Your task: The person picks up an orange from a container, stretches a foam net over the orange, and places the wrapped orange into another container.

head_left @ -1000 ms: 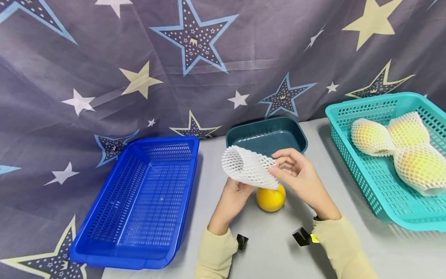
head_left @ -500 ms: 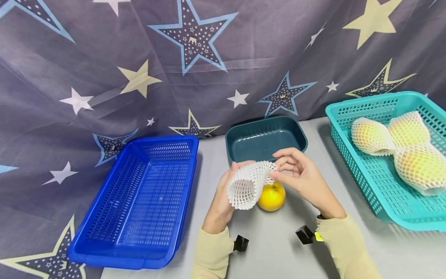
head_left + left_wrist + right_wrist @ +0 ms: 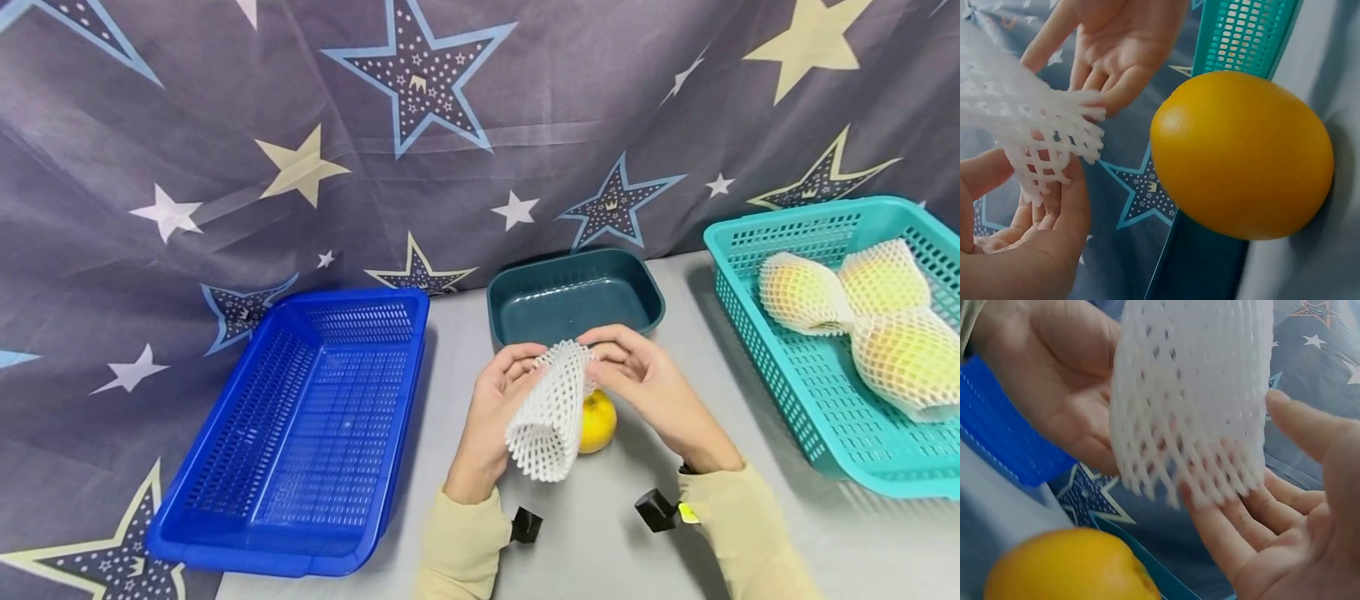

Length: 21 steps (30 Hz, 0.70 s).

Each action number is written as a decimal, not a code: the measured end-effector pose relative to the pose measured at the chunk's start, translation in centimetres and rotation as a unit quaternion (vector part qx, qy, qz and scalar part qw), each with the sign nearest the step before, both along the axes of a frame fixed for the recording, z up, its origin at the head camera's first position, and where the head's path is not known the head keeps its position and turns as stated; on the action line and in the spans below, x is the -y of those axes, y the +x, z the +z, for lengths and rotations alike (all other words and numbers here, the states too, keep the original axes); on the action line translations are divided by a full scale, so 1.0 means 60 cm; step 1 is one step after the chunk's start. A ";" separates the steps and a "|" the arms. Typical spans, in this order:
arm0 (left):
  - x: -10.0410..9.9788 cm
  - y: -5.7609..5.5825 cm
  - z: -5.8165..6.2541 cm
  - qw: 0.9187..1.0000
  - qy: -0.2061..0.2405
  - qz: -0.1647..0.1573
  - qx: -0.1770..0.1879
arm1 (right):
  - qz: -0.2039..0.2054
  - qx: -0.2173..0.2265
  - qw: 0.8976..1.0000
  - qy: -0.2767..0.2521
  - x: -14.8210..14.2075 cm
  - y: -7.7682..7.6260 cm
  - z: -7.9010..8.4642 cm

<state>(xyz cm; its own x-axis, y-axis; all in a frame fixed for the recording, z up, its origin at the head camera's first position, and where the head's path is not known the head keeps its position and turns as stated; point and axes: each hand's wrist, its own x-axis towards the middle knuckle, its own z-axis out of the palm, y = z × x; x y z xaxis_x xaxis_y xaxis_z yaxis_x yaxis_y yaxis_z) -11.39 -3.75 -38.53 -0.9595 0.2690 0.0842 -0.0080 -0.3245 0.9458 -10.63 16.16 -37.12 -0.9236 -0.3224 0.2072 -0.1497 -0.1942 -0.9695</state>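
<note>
Both hands hold a white foam fruit net [image 3: 551, 408], raised above the table with its wide round mouth facing the person. My left hand [image 3: 491, 412] grips its left side near the far end, fingers behind the mesh. At the far right end, my right hand [image 3: 648, 387] holds the net between thumb and fingers; in the right wrist view its fingers [image 3: 1235, 528] lie behind the fringed edge. A round yellow-orange fruit [image 3: 598, 423] sits on the table just below, partly hidden by the net. It looms close in the left wrist view [image 3: 1241, 156].
A blue perforated basket [image 3: 322, 433] stands to the left. Behind the hands is a dark teal tray [image 3: 573, 300]. A turquoise basket [image 3: 817, 417] at right bears several net-wrapped fruits [image 3: 907, 358]. A star-patterned cloth [image 3: 420, 200] hangs behind.
The net has swung from lying sideways to pointing its mouth toward the person and downward. My left hand has shifted from beneath it to its left side near the far end.
</note>
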 end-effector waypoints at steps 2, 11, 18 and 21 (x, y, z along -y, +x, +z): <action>-0.003 0.001 0.000 1.000 0.000 0.002 -0.006 | 0.001 0.010 1.000 -0.009 0.002 0.000 -0.002; -0.002 0.001 0.004 0.999 -0.032 0.018 0.009 | -0.030 0.047 0.998 0.000 -0.013 -0.006 -0.011; 0.006 0.000 -0.003 0.993 -0.107 -0.020 0.039 | -0.036 0.051 0.995 0.078 -0.021 -0.011 -0.021; 0.009 -0.001 -0.009 0.988 -0.139 -0.052 0.051 | -0.038 0.069 0.990 0.117 -0.025 -0.012 -0.024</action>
<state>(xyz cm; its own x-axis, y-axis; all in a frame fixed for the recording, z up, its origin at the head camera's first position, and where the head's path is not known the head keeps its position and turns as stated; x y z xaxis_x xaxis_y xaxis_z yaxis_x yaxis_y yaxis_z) -11.47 -4.29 -39.05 -0.9250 0.3659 -0.1027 -0.1278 -0.0450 0.9908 -11.37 17.68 -38.56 -0.9615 -0.2747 0.0060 -0.0192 0.0452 -0.9988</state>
